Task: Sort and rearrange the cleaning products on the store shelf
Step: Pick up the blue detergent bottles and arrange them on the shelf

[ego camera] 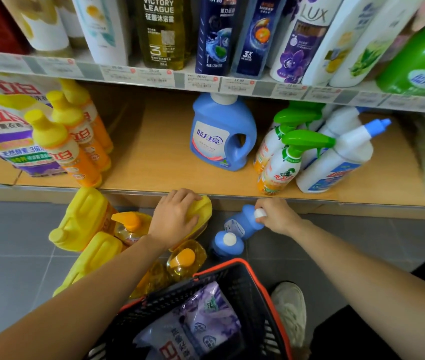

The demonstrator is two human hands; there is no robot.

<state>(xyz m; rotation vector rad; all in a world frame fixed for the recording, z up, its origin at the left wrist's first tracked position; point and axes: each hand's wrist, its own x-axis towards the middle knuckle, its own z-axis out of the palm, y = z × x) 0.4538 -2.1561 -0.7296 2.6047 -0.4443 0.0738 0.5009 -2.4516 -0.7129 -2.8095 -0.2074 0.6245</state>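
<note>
From the head view, the wooden shelf (154, 157) lies open between the orange bottles (81, 152) and a blue jug (221, 136). Below its front edge, on the grey floor (11, 242), the left hand (173, 216) curls over a yellow jug (202, 210). The right hand (276, 215) pinches a blue bottle (242, 224) by its cap (259, 213).

VICTORY LEAGUE on olive bottle (163, 32), LUX bottle (302, 40)
</note>
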